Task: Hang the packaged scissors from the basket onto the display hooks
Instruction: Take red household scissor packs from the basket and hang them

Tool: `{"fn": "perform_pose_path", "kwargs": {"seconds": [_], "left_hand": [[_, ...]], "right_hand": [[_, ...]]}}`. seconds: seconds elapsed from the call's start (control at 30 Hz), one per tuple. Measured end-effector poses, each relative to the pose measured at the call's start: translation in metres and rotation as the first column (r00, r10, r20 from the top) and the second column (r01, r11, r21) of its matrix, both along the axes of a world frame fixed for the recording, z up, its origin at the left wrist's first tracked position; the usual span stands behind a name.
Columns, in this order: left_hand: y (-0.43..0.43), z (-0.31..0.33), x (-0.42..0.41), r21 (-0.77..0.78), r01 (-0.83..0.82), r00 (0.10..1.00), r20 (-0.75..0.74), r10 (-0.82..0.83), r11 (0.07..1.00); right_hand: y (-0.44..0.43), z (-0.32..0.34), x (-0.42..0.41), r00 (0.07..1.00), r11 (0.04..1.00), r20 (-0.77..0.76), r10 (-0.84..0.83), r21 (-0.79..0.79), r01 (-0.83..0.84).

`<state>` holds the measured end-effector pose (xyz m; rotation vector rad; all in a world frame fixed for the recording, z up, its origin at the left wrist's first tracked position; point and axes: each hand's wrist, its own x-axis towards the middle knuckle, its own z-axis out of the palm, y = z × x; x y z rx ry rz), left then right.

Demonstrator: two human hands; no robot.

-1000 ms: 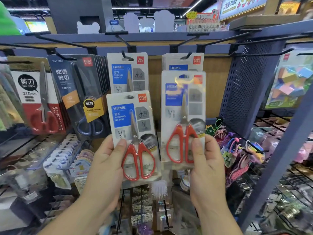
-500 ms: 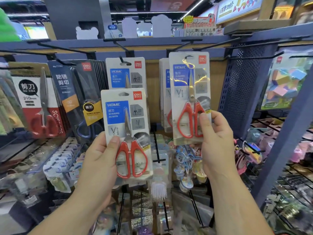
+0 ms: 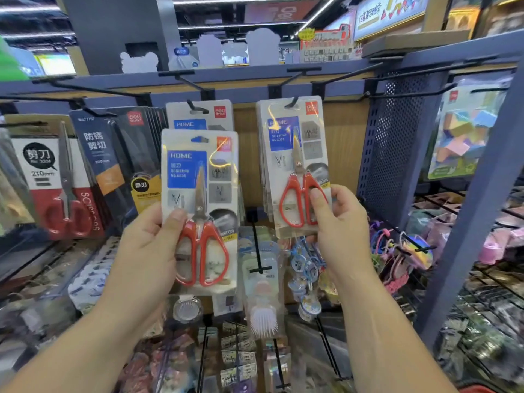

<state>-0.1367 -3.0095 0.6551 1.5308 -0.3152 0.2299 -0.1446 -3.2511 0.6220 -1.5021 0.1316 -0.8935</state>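
Since a second ago the right hand (image 3: 340, 222) has lifted its scissors pack (image 3: 295, 154) up to the right hook (image 3: 292, 102), whose tip now shows through the hang hole. Thumb and fingers pinch the pack's lower right part, over the red handles. The left hand (image 3: 150, 245) grips the second pack (image 3: 198, 177) by its lower left edge, below the left hook (image 3: 195, 107), overlapping the hanging pack (image 3: 198, 117) there. Each clear blister holds one red-handled pair, blades up. Bare backboard (image 3: 246, 165) shows between the two rows; black-carded scissors (image 3: 119, 154) crowd the left, a perforated panel (image 3: 397, 143) the right.
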Motion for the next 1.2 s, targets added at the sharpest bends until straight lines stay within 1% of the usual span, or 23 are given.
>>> {"fn": "perform_pose_path", "kwargs": {"seconds": [0.1,0.17,0.27,0.37,0.5,0.6,0.77,0.9,1.0,1.13,1.2], "left_hand": [[-0.013,0.021,0.003,0.084,0.07,0.995,0.059,-0.075,0.994],[-0.026,0.034,0.007,0.15,0.135,0.987,0.067,-0.146,0.979],[-0.049,0.048,0.015,0.213,0.186,0.976,0.069,-0.205,0.959],[-0.07,0.055,0.025,0.213,0.21,0.971,0.07,-0.229,0.954],[-0.082,0.053,0.041,0.21,0.218,0.974,0.02,-0.227,0.953],[-0.087,0.051,0.046,0.204,0.231,0.972,-0.008,-0.234,0.951],[-0.094,0.042,0.056,0.267,0.142,0.988,0.028,-0.155,0.953],[-0.106,0.027,0.061,0.298,0.046,0.996,0.059,-0.066,0.953],[-0.117,0.023,0.063,0.315,-0.042,0.993,0.117,0.006,0.948],[-0.124,0.018,0.063,0.321,-0.072,0.988,0.155,0.022,0.944],[-0.123,0.015,0.061,0.312,-0.094,0.984,0.171,0.041,0.945]], "right_hand": [[-0.006,-0.001,0.002,1.0,1.0,-0.014,-0.015,-0.002,0.015],[-0.011,-0.004,0.002,1.0,1.0,-0.019,-0.021,-0.012,0.021],[-0.014,-0.01,0.002,1.0,0.999,-0.028,-0.013,-0.033,0.012],[-0.013,-0.013,-0.001,0.999,0.999,-0.033,0.028,-0.036,-0.029],[-0.011,-0.013,-0.003,0.998,0.997,-0.028,0.059,-0.051,-0.061],[-0.013,-0.014,-0.004,0.996,0.996,-0.022,0.086,-0.014,-0.086],[-0.015,-0.016,-0.001,0.992,0.992,-0.017,0.122,0.017,-0.122],[-0.02,-0.016,0.018,0.995,0.997,-0.071,0.077,-0.017,-0.079],[-0.023,-0.013,0.029,0.99,0.998,-0.127,0.059,-0.024,-0.062],[-0.028,-0.016,0.031,0.982,0.998,-0.182,0.049,-0.041,-0.057],[-0.028,-0.017,0.023,0.981,0.998,-0.19,0.047,-0.02,-0.052]]}}
